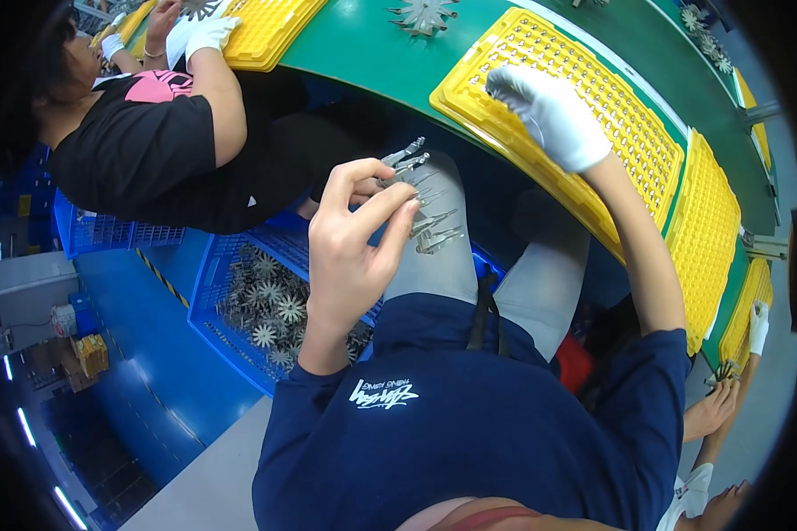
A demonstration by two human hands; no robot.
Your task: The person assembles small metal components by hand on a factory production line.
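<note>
The bare left hand [354, 221] holds a spiky metal wheel [427, 234] up over the person's knee, with its thumb and fingers pinching the side near the palm. The wheel pokes out from this grip toward two o'clock, and it looks thin because we see it almost from its edge. Its long way runs from about eleven o'clock down to five o'clock, and its spikes point mostly to two and three o'clock, away from the palm. The spikes at the top have shiny lumps on their ends, too small to make out well. The right hand [558, 115], in a white glove, is well apart from the wheel, at two o'clock from it. It is over the yellow tray [474, 119], which has rows of small metal bits [629, 115] in it. The glove's fingers curl toward ten o'clock, but I cannot tell if they pinch a bit or nothing. So the left hand is the one on the wheel, the right hand is the one by the bits, and a big gap sits between. At eight o'clock from the left hand, a blue crate [205, 292] holds a heap of more wheels [266, 305]
</note>
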